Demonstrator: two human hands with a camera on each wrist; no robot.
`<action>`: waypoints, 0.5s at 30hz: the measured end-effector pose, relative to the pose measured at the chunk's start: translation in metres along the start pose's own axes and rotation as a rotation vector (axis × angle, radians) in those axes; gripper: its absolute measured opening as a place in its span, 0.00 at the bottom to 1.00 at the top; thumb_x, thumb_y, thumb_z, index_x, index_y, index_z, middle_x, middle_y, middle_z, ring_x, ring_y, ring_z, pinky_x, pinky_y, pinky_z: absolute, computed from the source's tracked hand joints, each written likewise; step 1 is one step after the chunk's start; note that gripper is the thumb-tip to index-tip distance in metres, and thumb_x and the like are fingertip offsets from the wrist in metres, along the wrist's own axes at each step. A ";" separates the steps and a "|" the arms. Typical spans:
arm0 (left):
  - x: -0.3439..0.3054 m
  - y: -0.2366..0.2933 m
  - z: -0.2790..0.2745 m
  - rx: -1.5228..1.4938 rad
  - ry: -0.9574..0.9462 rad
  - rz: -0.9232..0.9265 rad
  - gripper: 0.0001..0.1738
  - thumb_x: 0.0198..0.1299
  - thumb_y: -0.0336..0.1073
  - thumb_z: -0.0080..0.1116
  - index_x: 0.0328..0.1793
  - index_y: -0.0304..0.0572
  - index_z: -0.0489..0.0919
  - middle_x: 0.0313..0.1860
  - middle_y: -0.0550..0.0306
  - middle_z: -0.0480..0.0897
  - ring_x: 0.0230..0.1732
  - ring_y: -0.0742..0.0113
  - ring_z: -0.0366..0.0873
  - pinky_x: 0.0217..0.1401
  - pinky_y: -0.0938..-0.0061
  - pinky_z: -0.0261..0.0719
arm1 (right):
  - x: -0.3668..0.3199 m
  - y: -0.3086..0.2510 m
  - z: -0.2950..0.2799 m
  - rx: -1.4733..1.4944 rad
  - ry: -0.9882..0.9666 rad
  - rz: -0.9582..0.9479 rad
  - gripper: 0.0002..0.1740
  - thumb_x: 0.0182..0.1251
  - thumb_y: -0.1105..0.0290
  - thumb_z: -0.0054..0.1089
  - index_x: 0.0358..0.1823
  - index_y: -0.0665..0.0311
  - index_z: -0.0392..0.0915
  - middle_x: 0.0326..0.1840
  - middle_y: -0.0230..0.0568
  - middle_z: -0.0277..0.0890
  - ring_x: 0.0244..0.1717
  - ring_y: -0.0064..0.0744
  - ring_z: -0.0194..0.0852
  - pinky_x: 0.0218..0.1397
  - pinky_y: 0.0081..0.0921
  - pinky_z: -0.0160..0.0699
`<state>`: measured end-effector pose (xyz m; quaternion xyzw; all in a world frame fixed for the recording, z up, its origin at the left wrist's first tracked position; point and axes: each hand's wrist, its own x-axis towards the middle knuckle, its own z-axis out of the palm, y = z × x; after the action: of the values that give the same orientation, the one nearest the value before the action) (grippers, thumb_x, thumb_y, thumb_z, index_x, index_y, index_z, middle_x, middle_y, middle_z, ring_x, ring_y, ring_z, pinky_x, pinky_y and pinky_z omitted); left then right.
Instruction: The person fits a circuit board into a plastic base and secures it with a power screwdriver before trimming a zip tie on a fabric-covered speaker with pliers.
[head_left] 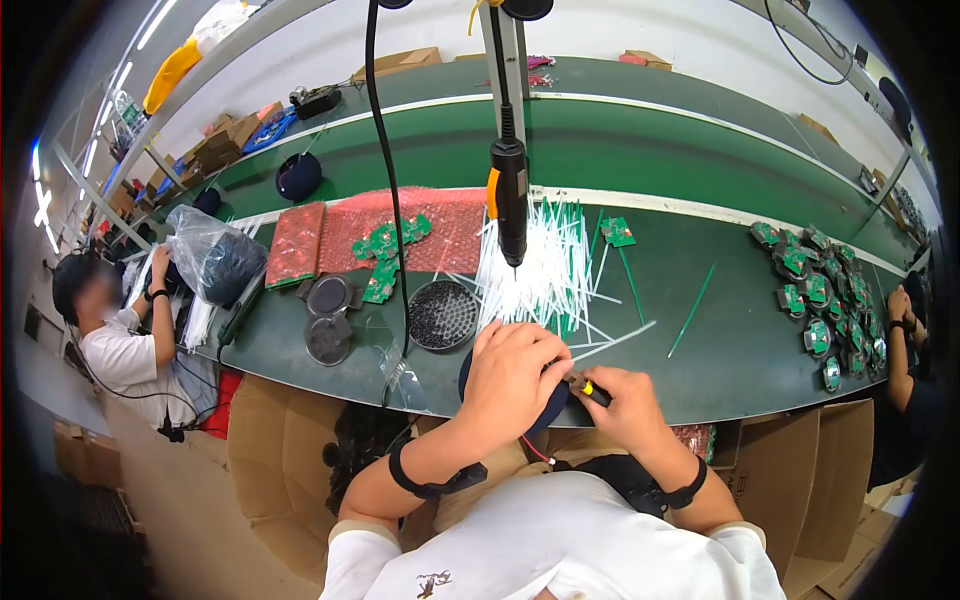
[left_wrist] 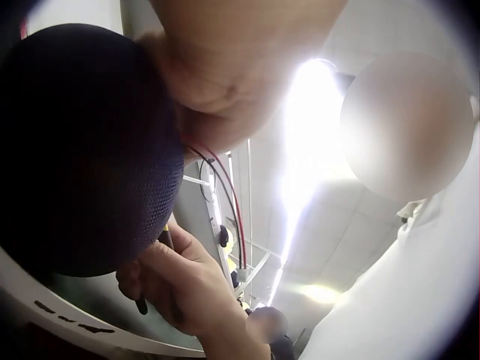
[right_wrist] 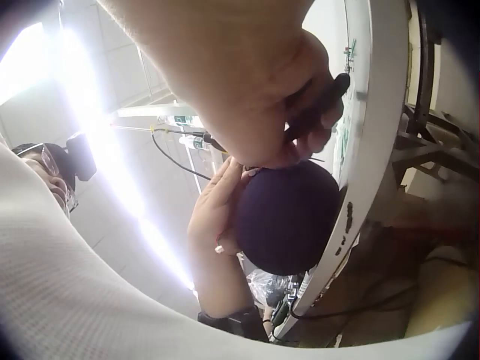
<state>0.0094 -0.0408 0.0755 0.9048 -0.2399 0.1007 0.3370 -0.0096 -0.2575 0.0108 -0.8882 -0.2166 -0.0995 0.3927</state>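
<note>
Our white shirt (head_left: 560, 540) fills the bottom of the head view, and just above it both hands meet at the near edge of the green counter (head_left: 720, 350). Our left hand (head_left: 510, 365) is curled over a dark mesh dome (head_left: 547, 408), its fingers wrapped round the top, so from above we see only slivers of the dome. The left wrist view alone gives us the fabric's weave close up, with thin red wires (left_wrist: 225, 191) running out beside the palm. Our right hand (head_left: 625, 405) sits just right of the dome and pinches a small black tool (head_left: 588, 390) with a yellow mark. The right wrist view shows what the head view hides: those fingers are closed tight round the tool's handle, and the dome sits just beside the counter's pale rim. Farther back, left to right, we see a round tray of screws (head_left: 443, 315), a hanging electric screwdriver (head_left: 508, 200) and a heap of white sticks (head_left: 545, 270).
</note>
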 end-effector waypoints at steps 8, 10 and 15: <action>-0.001 -0.028 -0.025 -0.158 0.509 -0.204 0.03 0.65 0.29 0.68 0.40 0.37 0.86 0.34 0.49 0.87 0.36 0.52 0.86 0.43 0.62 0.82 | 0.003 0.016 -0.030 -0.450 0.109 0.136 0.22 0.58 0.60 0.82 0.52 0.57 0.87 0.41 0.38 0.80 0.44 0.45 0.81 0.49 0.44 0.79; -0.002 -0.047 -0.033 -0.155 0.409 -0.411 0.04 0.66 0.30 0.68 0.41 0.36 0.86 0.30 0.49 0.87 0.30 0.54 0.86 0.38 0.63 0.81 | 0.002 0.035 -0.034 -0.514 0.158 0.105 0.27 0.56 0.63 0.83 0.58 0.61 0.85 0.47 0.42 0.80 0.51 0.48 0.80 0.58 0.46 0.78; 0.016 -0.093 -0.017 -0.019 0.183 -0.490 0.13 0.65 0.38 0.69 0.49 0.38 0.90 0.35 0.45 0.91 0.36 0.48 0.90 0.44 0.57 0.86 | 0.004 0.012 -0.039 -0.342 0.131 -0.037 0.36 0.56 0.65 0.83 0.68 0.62 0.80 0.65 0.51 0.77 0.64 0.58 0.76 0.77 0.47 0.74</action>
<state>0.0696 0.0251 0.0419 0.9198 0.0171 0.0951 0.3803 -0.0007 -0.2928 0.0302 -0.9295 -0.1869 -0.2000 0.2472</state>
